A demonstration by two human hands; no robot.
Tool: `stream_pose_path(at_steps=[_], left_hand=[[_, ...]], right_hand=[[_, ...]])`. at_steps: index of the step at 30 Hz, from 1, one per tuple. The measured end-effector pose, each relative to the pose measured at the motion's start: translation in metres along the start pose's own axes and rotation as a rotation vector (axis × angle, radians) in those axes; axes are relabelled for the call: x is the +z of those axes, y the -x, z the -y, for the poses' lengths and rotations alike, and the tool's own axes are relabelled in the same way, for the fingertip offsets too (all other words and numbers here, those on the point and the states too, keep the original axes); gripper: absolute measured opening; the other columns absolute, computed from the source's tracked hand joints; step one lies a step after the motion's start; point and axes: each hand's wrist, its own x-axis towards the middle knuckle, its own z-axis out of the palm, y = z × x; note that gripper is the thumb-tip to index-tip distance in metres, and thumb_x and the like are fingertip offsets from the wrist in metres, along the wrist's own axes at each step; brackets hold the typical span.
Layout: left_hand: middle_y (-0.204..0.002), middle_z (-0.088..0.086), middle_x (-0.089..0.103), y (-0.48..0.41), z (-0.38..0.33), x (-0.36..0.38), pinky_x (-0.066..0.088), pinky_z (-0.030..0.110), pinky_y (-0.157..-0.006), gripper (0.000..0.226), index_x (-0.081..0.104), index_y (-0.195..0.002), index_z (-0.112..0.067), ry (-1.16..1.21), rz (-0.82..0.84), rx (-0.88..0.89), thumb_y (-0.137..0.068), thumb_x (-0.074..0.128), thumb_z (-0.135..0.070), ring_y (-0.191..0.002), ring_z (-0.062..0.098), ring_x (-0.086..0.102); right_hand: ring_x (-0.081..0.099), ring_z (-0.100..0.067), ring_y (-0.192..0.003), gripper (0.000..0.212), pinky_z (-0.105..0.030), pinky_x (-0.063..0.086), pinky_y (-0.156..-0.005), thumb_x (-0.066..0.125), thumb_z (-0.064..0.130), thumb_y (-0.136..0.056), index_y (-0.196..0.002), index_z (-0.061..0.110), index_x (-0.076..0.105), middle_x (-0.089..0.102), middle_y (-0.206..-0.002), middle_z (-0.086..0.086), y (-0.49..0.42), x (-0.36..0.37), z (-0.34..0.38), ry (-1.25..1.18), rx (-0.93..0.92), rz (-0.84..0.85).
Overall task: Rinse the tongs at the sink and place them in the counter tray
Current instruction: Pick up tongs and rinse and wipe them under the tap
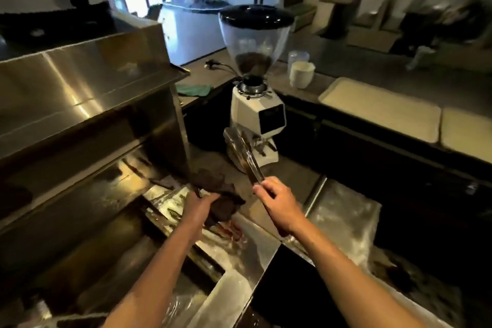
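Note:
My right hand [277, 200] grips the handle end of a pair of metal tongs [241, 153], which point up and away toward the grinder. My left hand [198, 206] holds a dark brown cloth [215, 192] bunched on the steel counter. Below the cloth lies a shallow steel tray [170, 196] holding small utensils. A steel sink basin [343, 216] sits to the right of my right hand.
A white coffee grinder [255, 104] with a bean hopper stands just behind the tongs. A large steel machine [80, 88] fills the left. Cream trays [380, 109] and white cups [300, 73] rest on the far counter. A person sits at the back right.

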Motion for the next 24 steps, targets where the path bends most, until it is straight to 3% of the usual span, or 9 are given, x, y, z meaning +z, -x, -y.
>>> stream_pose_path(at_steps=[5,7,10,13,16,18,21,24], left_hand=[[-0.101,0.02,0.072,0.005,-0.016,0.098,0.06,0.042,-0.068,0.024,0.065,-0.108,-0.005,-0.081,0.207,0.033,-0.084,0.069,-0.002,-0.077,0.029,0.071],[-0.101,0.02,0.072,0.014,-0.022,0.141,0.059,0.049,-0.079,0.021,0.066,-0.104,-0.009,-0.099,0.298,0.063,-0.086,0.066,0.001,-0.083,0.031,0.071],[-0.09,0.007,0.071,0.034,-0.028,0.199,0.055,0.041,-0.083,0.022,0.063,-0.091,-0.02,-0.137,0.376,0.059,-0.088,0.063,0.001,-0.087,0.026,0.068],[-0.092,0.007,0.07,0.043,-0.027,0.256,0.056,0.039,-0.081,0.017,0.062,-0.092,-0.019,-0.19,0.423,0.062,-0.087,0.066,-0.003,-0.09,0.026,0.068],[-0.085,0.0,0.066,0.051,-0.026,0.314,0.052,0.021,-0.06,0.02,0.062,-0.105,-0.01,-0.208,0.461,0.039,-0.088,0.066,-0.001,-0.076,0.013,0.064],[-0.087,0.001,0.067,0.057,-0.025,0.347,0.05,0.016,-0.052,0.022,0.06,-0.107,-0.01,-0.218,0.483,0.01,-0.088,0.066,-0.001,-0.075,0.011,0.064],[-0.094,0.006,0.07,0.064,-0.023,0.401,0.052,0.023,-0.061,0.023,0.061,-0.108,-0.011,-0.23,0.534,0.007,-0.087,0.067,-0.004,-0.081,0.015,0.067],[-0.087,0.001,0.065,0.071,-0.027,0.447,0.052,0.03,-0.074,0.015,0.06,-0.092,-0.017,-0.253,0.563,0.033,-0.089,0.067,-0.005,-0.08,0.014,0.064]], right_hand=[[0.056,-0.009,-0.082,0.027,-0.028,0.042,-0.077,0.058,0.032,-0.099,-0.081,0.016,0.069,0.055,-0.086,0.006,0.028,-0.084,-0.029,0.014,0.126,-0.18],[0.057,-0.008,-0.083,0.025,-0.024,0.042,-0.075,0.058,0.034,-0.099,-0.081,0.021,0.07,0.056,-0.088,0.005,0.039,-0.117,-0.042,0.006,0.178,-0.246],[0.058,-0.008,-0.084,0.025,-0.024,0.043,-0.075,0.058,0.035,-0.099,-0.084,0.02,0.07,0.058,-0.09,0.005,0.055,-0.159,-0.065,-0.009,0.226,-0.335],[0.058,-0.007,-0.087,0.025,-0.026,0.045,-0.081,0.057,0.036,-0.1,-0.088,0.018,0.071,0.059,-0.094,0.004,0.069,-0.201,-0.09,-0.011,0.268,-0.397],[0.059,-0.004,-0.088,0.024,-0.026,0.047,-0.082,0.057,0.038,-0.099,-0.088,0.022,0.071,0.059,-0.095,0.007,0.08,-0.245,-0.113,-0.04,0.306,-0.47],[0.059,-0.003,-0.088,0.025,-0.027,0.048,-0.083,0.056,0.04,-0.099,-0.088,0.024,0.071,0.059,-0.096,0.008,0.085,-0.272,-0.127,-0.062,0.339,-0.503],[0.06,-0.003,-0.09,0.023,-0.025,0.049,-0.084,0.057,0.041,-0.098,-0.088,0.026,0.072,0.06,-0.098,0.009,0.09,-0.315,-0.149,-0.074,0.362,-0.556],[0.059,-0.003,-0.082,0.022,-0.02,0.045,-0.074,0.058,0.04,-0.098,-0.082,0.027,0.067,0.059,-0.092,0.008,0.088,-0.355,-0.165,-0.027,0.366,-0.61]])
